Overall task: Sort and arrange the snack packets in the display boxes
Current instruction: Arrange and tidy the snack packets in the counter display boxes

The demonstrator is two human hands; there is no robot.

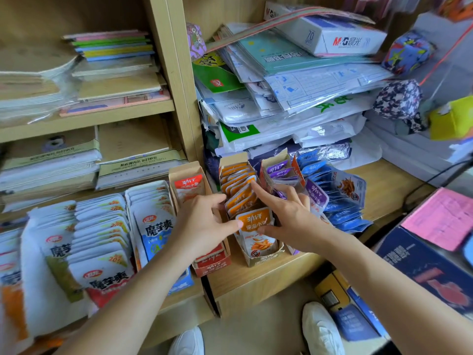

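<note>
**A:** Entry one, the task's goods?
**B:** Orange packets [239, 190], one row standing on edge in the orange box [261, 258]. The box is torn cardboard and sits mid-way along the lower wooden shelf [256, 283]. The front orange packet [256, 221] faces the camera and leans back on the row.

**A:** Neighbours?
**B:** Left, just beside it: red box [212, 266], with one red packet [189, 185] upright at its back. Right: purple packets [279, 171] in a box of their own, some spilling forward. Beyond those, blue packets [340, 203] lie fanned loose on the shelf.

**A:** Left hand?
**B:** Left hand [202, 224], over the red box. Its thumb tip presses on the front orange packet's upper left edge. The fingers are bent at the wall between the red box and the orange box. Whether they clasp that wall cannot be told.

**A:** Right hand?
**B:** Right hand [289, 219], at the row's right side. The index finger is straight, its tip touching an orange packet midway along the row. The thumb lies against the front orange packet's right edge. The other fingers are loosely bent over the purple packets and grip nothing.

**A:** Other stock?
**B:** White packets [153, 221], several rows, on the shelf to the left. Above the snacks, a slumped pile of wrapped paper goods [294, 98] with a white carton [345, 37] on top. Upper left, stacked notebooks [115, 47]. Lower right, a dark blue carton [422, 265] with a pink sheet [440, 216] lying on it. On the floor, two white shoes [320, 326].
</note>
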